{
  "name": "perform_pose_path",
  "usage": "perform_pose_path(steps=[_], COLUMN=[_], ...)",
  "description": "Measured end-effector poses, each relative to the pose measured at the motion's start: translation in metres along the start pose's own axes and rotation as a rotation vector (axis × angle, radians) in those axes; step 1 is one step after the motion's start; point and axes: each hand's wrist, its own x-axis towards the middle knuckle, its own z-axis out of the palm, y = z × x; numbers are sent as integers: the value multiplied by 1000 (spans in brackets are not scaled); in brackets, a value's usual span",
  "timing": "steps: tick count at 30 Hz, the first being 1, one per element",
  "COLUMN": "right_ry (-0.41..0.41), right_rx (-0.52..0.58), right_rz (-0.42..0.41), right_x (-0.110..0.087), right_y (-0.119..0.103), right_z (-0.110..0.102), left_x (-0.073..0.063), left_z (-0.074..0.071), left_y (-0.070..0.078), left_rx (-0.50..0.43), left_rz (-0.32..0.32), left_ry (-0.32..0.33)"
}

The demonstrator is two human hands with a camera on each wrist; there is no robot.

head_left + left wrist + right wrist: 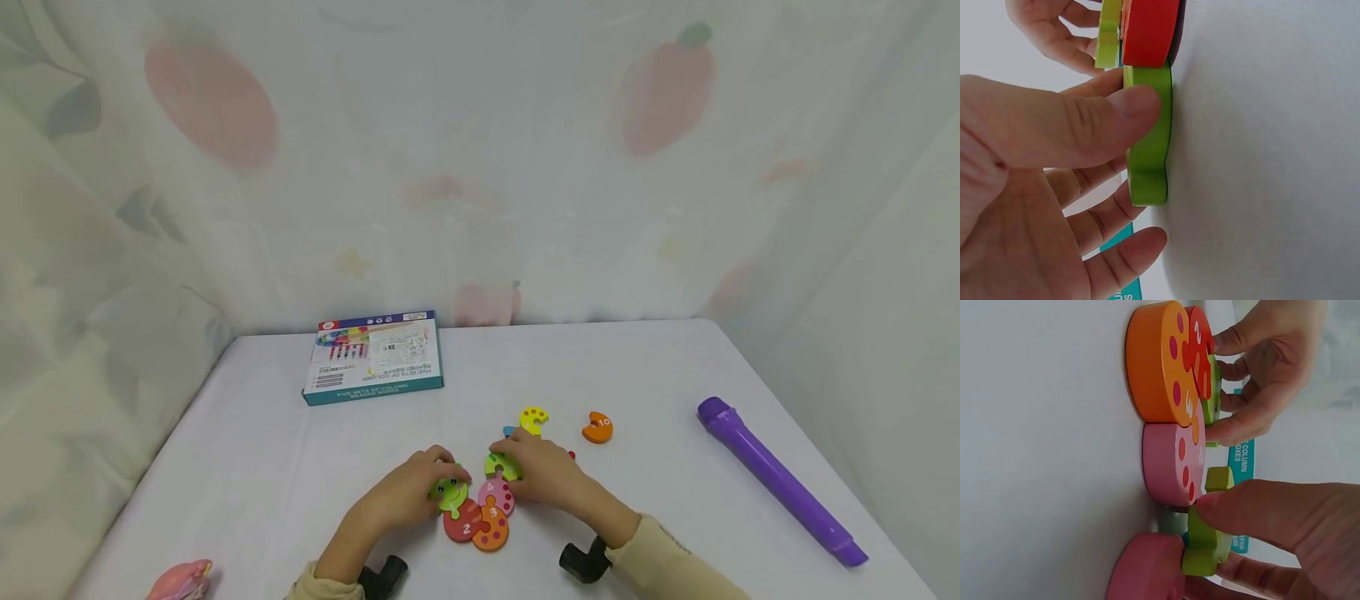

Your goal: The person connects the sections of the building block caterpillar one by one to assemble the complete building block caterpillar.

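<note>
My left hand [405, 493] grips a green puzzle piece with a face [452, 493], thumb against its near side in the left wrist view. Joined to it is a red piece marked 2 [461, 527], followed by an orange piece marked 3 [491, 537] and a pink piece marked 4 [495, 493]. My right hand [553, 477] pinches a spotted green piece [1202, 528] at the pink one's upper end; whether they interlock I cannot tell. Another pink piece [1147, 569] lies close by in the right wrist view.
Beyond the right hand lie a yellow piece [532, 418], a partly hidden blue piece [508, 432] and an orange piece [597, 427]. A flat printed box [375, 360] rests farther back. On the right is a purple tube [780, 482]; a pink toy [182, 581] lies front left.
</note>
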Motion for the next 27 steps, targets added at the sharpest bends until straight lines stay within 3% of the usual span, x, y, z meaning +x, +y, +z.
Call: perform_pose_path(steps=[6, 27], right_ry=[-22, -57], right_rx=[-75, -180], right_rz=[-19, -3], right_x=[1, 3], right_y=[-6, -3], right_z=[-3, -5], left_x=[1, 1], left_z=[0, 0], left_y=[0, 0], left_rx=[0, -15], left_rz=[4, 4], left_ry=[-2, -3])
